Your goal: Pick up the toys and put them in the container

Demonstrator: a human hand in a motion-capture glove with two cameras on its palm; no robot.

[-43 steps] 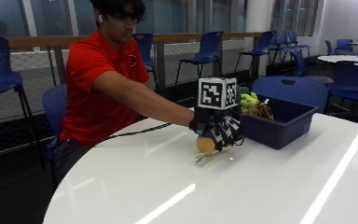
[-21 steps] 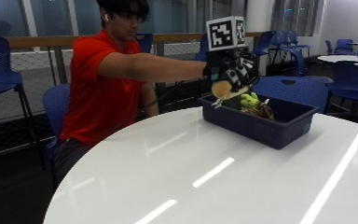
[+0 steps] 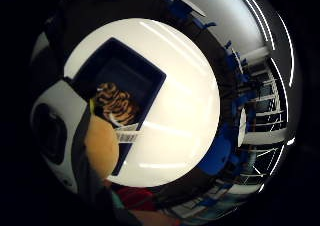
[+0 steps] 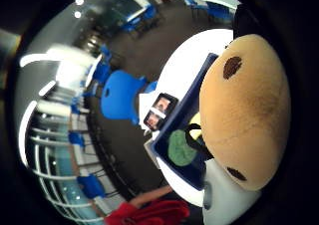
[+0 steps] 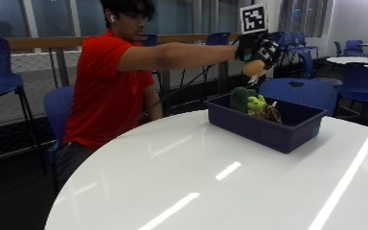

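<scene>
Our grip [image 5: 258,49] is wrapped round the tan plush toy [image 5: 253,67] above the blue container [image 5: 270,129], looks soft and light, so we'd just squeeze its body.

A round, glossy white table [image 3: 180,111] lies below the palm. On it, near one edge, sits a dark blue rectangular plastic container [image 3: 145,81]. Inside the container lies a tiger-striped orange-and-black plush toy [image 3: 117,103]. A tan-orange plush toy [image 3: 100,148] overlaps the container's rim, close to the palm.
</scene>
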